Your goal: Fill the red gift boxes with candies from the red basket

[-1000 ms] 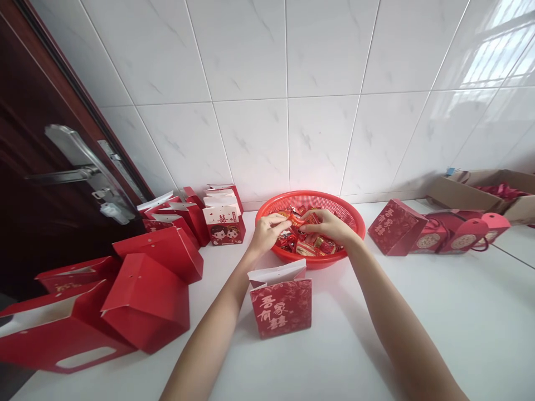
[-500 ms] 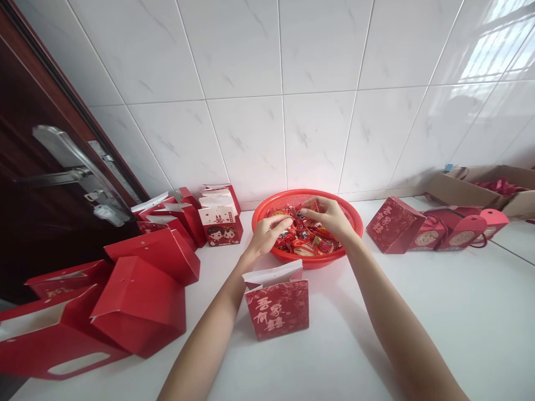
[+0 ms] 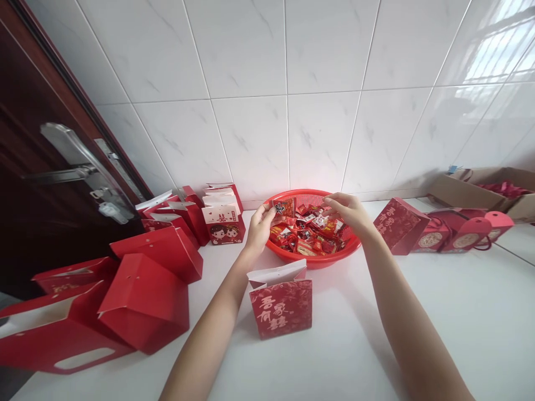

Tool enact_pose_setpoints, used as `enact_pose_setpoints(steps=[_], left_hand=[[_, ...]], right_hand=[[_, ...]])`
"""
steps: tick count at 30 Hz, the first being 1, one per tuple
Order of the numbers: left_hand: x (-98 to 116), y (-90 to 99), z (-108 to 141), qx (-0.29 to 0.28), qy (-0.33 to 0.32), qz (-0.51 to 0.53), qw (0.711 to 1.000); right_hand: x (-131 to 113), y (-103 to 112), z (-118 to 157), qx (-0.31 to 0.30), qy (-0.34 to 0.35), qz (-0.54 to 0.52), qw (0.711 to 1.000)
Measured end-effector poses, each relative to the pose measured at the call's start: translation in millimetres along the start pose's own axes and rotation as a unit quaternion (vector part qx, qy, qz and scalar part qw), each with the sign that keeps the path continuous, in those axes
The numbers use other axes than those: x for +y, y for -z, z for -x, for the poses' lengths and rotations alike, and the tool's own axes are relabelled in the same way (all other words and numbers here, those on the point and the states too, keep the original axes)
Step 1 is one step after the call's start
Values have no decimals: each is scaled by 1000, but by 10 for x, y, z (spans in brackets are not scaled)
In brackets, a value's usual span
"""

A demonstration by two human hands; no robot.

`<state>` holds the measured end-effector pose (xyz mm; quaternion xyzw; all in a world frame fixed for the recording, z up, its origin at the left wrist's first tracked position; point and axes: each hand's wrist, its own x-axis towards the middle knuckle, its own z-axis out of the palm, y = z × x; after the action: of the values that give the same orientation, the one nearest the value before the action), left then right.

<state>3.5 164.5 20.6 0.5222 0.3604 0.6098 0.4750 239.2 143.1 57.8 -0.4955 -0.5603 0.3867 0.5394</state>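
A red plastic basket [image 3: 311,262] full of red-wrapped sweets [image 3: 311,231] stands against the wall. My left hand [image 3: 259,225] is at its left rim, pinching a flat red snack packet [image 3: 285,208] with dark lettering. Over the right part of the basket hovers my right hand [image 3: 351,213]; its fingers are slightly bent and apart, and nothing shows in them. Between my forearms a red gift box [image 3: 282,309] with pale characters stands upright, its top unfolded.
Several red gift boxes [image 3: 146,301] stand at the left beside a dark door [image 3: 25,223]. A tilted red box [image 3: 401,225] and several corded boxes [image 3: 460,236] are at the right. Behind them sits an open cardboard carton [image 3: 451,192].
My hands have moved apart. The left now shows the snack packet in its fingers at the left rim; the right has shifted to the right. The view has turned slightly.
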Motion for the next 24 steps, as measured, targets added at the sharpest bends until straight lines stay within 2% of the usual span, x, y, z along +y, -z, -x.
enact_pose_setpoints(steps=[3, 5, 9, 13, 20, 24], left_hand=[[14, -8, 0, 20, 8, 30, 999], [28, -19, 1, 35, 11, 45, 998], [51, -28, -1, 42, 12, 65, 997], [60, -21, -3, 33, 14, 66, 997], [86, -41, 13, 27, 6, 53, 998], [103, -50, 28, 26, 7, 46, 999]], right_hand=[[84, 38, -39, 16, -1, 26, 1000], [166, 43, -52, 14, 3, 96, 995], [304, 58, -62, -9, -11, 259, 966], [311, 75, -191, -32, -17, 355, 934], [332, 34, -745, -98, -46, 429, 897], [453, -24, -833, -157, -88, 428, 886]])
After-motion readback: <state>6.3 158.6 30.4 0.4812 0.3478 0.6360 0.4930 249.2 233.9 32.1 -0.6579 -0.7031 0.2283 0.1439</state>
